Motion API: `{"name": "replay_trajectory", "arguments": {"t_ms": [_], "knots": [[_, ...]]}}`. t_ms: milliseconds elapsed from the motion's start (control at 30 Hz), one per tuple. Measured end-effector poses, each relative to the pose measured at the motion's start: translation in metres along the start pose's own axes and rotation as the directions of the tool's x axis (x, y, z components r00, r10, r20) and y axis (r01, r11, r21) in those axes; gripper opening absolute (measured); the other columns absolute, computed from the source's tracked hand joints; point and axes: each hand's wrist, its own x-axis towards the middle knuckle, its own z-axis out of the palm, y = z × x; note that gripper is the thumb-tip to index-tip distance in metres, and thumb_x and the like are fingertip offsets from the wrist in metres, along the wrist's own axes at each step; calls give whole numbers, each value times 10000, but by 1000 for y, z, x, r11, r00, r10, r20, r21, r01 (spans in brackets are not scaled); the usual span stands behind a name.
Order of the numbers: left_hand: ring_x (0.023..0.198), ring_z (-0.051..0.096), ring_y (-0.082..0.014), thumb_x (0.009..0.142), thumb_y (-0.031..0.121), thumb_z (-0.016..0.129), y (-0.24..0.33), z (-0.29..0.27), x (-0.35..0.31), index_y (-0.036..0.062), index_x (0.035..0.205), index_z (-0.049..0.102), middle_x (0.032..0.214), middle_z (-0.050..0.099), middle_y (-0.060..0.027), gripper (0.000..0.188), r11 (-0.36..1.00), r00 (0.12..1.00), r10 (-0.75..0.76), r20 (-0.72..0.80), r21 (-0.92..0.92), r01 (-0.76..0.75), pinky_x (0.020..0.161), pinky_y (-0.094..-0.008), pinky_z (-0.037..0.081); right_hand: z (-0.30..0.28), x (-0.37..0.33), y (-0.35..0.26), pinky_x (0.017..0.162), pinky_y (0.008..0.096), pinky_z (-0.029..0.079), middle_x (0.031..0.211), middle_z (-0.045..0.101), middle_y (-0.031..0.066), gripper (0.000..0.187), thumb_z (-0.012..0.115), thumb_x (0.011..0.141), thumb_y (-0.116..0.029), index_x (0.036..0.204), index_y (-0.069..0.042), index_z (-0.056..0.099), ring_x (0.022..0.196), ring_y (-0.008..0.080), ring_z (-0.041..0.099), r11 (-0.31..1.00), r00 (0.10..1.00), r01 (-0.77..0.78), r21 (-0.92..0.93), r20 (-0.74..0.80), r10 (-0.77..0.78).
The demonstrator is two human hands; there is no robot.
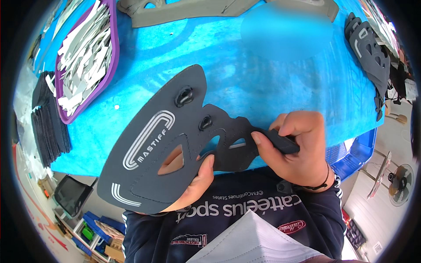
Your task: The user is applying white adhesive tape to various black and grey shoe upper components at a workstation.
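A flat dark grey stitched panel [182, 131] with cut-out openings and silver stripes is held tilted above the near part of the blue table. Two small black raised loops [184, 96] stand on its face. My left hand [197, 184] grips the panel's lower edge, thumb on the front face; its other fingers are mostly hidden behind, with skin showing through an opening. At the panel's narrow right end, my right hand [305, 133] is closed on a dark strap-like end [284, 143], pinched between thumb and fingers.
A purple basket [115, 39] full of white and grey strips stands at the left of the blue table [263, 87], beside stacked black pieces [49, 127]. Long grey cut-out pieces [188, 11] lie along the far edge. Similar dark panels [368, 50] are piled far right, above a blue crate [366, 151].
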Motion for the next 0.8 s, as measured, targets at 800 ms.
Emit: {"name": "replay_trajectory", "arguments": {"t_ms": [800], "knots": [[681,560,-206,732,184,703,9,-7,-12,50,1033,623,757,606,-59,339,938,928,321,-190,200,-283,678,-325,420,1,-23,-5,564,266,419,734,606,97,93,664,755,-59,797,16,627,655,169,558,997,890,54,59,-455,-21]]}}
